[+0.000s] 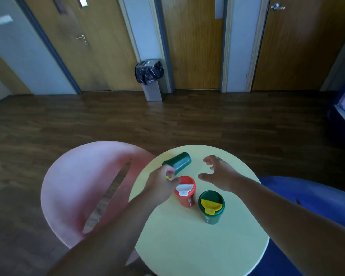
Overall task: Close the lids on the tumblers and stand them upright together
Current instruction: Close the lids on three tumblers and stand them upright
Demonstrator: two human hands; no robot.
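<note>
A round pale-yellow worktop (197, 246) stands on dark wood flooring before wooden doors. Landmark: the upright red plastic tumbler with a white flip lid (185, 191). Just behind it a dark green tumbler (178, 162) lies on its side, its lid end under the left hand (160, 183), fingers (170, 173) curled there; whether they pinch cannot be told. The right hand (219, 173) hovers behind-right, fingers spread. A green tumbler with a yellow lid (211, 207) stands upright just right of it.

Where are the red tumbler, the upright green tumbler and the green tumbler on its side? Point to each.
red tumbler (186, 200): head view, on its red side wall.
upright green tumbler (211, 217): head view, on its green side wall.
green tumbler on its side (180, 161): head view, on its body.
</note>
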